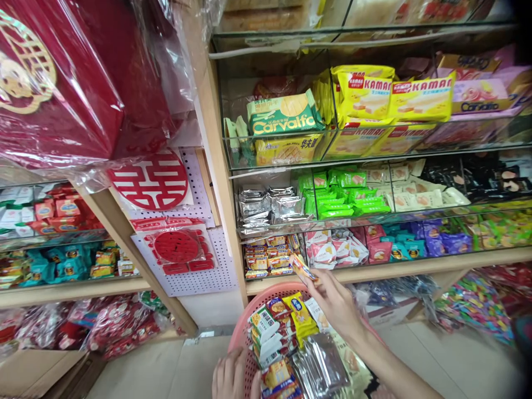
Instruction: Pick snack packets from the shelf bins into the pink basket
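Note:
My right hand point(334, 302) reaches up from the pink basket point(266, 296) and pinches a small yellow and orange snack packet point(302, 267) at the front edge of the lowest wooden shelf point(415, 269). Just behind the packet lies a pile of the same packets point(266, 256) in a clear bin. My left hand point(231, 376) grips the near left rim of the basket. Inside the basket lie several wrapped snacks, among them yellow packets point(300, 316), white and green packets point(262, 327) and silver foil packets point(322, 363).
Glass-fronted shelves above hold silver packets point(270, 206), green packets point(341, 194), yellow Kaman boxes point(390, 91) and a green Carvalfo box point(285, 113). A pegboard with red paper decorations point(152, 180) stands at the left. A red box in plastic wrap point(62, 77) hangs close at top left.

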`<state>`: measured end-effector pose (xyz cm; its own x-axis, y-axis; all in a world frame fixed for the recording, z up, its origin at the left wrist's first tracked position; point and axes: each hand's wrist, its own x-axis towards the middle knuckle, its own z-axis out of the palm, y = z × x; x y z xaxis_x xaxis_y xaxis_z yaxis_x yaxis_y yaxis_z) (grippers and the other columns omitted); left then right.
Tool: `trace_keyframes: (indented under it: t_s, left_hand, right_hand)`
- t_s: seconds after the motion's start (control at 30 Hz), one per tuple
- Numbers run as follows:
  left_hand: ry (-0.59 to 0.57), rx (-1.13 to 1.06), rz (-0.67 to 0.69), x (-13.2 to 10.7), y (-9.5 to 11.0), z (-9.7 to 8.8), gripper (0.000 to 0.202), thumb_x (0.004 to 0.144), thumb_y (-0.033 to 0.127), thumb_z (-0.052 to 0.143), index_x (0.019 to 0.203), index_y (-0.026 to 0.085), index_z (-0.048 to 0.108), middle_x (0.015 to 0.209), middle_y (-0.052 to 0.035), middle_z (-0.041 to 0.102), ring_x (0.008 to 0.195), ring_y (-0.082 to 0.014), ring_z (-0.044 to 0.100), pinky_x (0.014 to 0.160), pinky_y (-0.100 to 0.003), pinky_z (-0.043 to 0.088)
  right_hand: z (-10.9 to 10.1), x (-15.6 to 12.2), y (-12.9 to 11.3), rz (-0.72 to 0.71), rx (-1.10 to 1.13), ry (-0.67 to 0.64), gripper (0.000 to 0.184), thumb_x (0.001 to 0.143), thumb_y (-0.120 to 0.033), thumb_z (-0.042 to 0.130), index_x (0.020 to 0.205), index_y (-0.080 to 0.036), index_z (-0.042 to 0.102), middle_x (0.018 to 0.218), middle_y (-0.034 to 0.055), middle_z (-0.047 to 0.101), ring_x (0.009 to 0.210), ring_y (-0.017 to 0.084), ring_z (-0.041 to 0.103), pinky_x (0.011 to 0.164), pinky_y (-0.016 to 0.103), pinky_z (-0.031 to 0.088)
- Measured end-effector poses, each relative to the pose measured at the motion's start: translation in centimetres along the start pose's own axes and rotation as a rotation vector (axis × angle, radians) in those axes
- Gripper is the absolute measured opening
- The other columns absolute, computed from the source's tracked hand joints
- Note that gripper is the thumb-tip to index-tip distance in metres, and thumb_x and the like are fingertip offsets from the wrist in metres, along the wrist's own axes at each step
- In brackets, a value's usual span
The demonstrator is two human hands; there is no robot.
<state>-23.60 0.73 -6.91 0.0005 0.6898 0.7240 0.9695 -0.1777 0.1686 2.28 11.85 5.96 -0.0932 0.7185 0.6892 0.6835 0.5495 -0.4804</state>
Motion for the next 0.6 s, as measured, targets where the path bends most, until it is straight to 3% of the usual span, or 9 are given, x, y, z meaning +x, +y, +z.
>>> trace_keyframes:
  t_s: [0.13, 0.27, 0.4, 0.5, 0.6]
  left_hand:
    - [-0.224, -0.103, -0.007, 0.8, 0.5, -2.4, 0.041, 0.085, 0.040, 0.053, 0.122, 0.023, 0.053, 0.112, -0.0071, 0.066, 0.098, -0.0205, 0.061, 0.081, -0.036, 0.052]
    - [-0.220, -0.135, -0.085, 1.0, 1.1, -3.4, 0.048, 0.087, 0.035, 0.051, 0.132, 0.020, 0.044, 0.117, -0.0094, 0.064, 0.102, -0.0206, 0.061, 0.081, -0.037, 0.053]
    - [-0.239, -0.139, -0.074, 1.0, 1.4, -3.6, 0.052, 0.086, 0.037, 0.052, 0.133, 0.020, 0.040, 0.122, -0.0100, 0.063, 0.109, -0.0206, 0.059, 0.087, -0.038, 0.052]
    - [-0.246, -0.151, -0.066, 0.9, 1.6, -3.6, 0.052, 0.086, 0.040, 0.051, 0.133, 0.020, 0.041, 0.121, -0.0097, 0.063, 0.112, -0.0218, 0.057, 0.091, -0.041, 0.050]
    - [-0.220, -0.161, -0.023, 0.8, 1.8, -3.0, 0.053, 0.086, 0.046, 0.049, 0.132, 0.021, 0.044, 0.122, -0.0102, 0.062, 0.115, -0.0230, 0.056, 0.096, -0.043, 0.045]
  right_hand:
    - [-1.9, -4.2, -1.9, 0.048, 0.150, -0.282, 0.023, 0.093, -0.031, 0.048, 0.113, -0.024, 0.055, 0.102, 0.0043, 0.066, 0.066, 0.012, 0.063, 0.065, 0.026, 0.052]
    - [-1.7, -6.5, -3.8, 0.188, 0.242, -0.509, 0.022, 0.092, -0.035, 0.048, 0.109, -0.027, 0.058, 0.101, 0.0009, 0.068, 0.074, 0.013, 0.064, 0.071, 0.025, 0.052]
    - [-0.6, -7.0, -4.7, 0.271, 0.297, -0.634, 0.021, 0.089, -0.035, 0.051, 0.106, -0.027, 0.059, 0.102, 0.0001, 0.068, 0.087, 0.016, 0.065, 0.078, 0.027, 0.050]
    - [0.9, -7.2, -4.6, 0.414, 0.426, -0.705, 0.020, 0.087, -0.038, 0.053, 0.101, -0.024, 0.059, 0.099, 0.0000, 0.067, 0.066, 0.012, 0.064, 0.061, 0.025, 0.049]
    - [2.7, -7.8, -4.1, 0.603, 0.651, -0.777, 0.025, 0.083, -0.042, 0.055, 0.097, -0.022, 0.055, 0.097, -0.0003, 0.062, 0.048, 0.008, 0.059, 0.042, 0.020, 0.041]
